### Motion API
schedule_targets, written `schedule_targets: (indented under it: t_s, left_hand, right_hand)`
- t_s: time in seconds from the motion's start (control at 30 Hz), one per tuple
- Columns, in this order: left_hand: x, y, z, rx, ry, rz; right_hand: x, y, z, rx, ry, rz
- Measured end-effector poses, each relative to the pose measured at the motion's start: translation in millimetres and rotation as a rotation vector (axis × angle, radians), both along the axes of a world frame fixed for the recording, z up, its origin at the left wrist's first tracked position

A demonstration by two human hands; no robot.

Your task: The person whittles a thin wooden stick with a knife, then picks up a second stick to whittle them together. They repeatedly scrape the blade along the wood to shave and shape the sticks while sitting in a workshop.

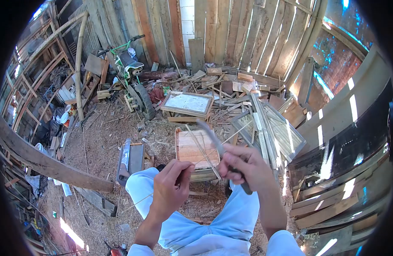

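My right hand (243, 166) is closed round the dark handle of a knife (213, 138), its blade pointing up and to the left. My left hand (173, 183) pinches a thin strip (200, 161) that runs up and right past the blade and down left over my leg. Where the strip passes my right hand, contact cannot be made out. Beyond both hands lies a wooden box or crate (196, 143) with slats, and thin sticks (200, 147) rest across it.
A saw (125, 160) lies on a dark board at the left. Further off are a framed panel (188, 103), a small bike (134, 81) and scrap wood (230, 87). Long slats (262, 132) stretch along the right. A curved beam (55, 168) crosses the left side.
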State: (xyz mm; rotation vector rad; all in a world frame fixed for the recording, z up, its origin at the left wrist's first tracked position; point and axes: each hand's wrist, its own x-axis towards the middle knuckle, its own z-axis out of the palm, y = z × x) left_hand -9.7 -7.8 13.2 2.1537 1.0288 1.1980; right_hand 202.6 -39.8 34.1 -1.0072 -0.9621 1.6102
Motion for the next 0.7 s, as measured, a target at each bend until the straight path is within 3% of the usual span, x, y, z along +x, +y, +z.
schedule_targets:
  t_s: [0.27, 0.5, 0.57, 0.63, 0.7]
  left_hand:
    - [2.2, -2.4, 2.4, 0.046, -0.034, 0.007]
    - [-9.7, -1.1, 0.3, -0.002, 0.017, 0.04]
    - [-13.7, 0.6, -2.9, -0.005, 0.007, 0.058]
    - [-13.4, 1.2, -3.0, -0.01, -0.007, 0.079]
    - [-3.4, 1.8, -1.1, 0.026, -0.024, 0.095]
  right_hand:
    - [19.6, 0.9, 9.8, 0.017, 0.104, -0.04]
    - [40.2, 3.3, 19.0, 0.058, 0.086, -0.268]
    - [52.2, 3.0, 17.6, 0.082, 0.093, -0.449]
    - [48.3, 1.8, 16.5, 0.109, 0.079, -0.419]
    - [35.0, -3.4, 14.3, 0.081, -0.005, -0.22]
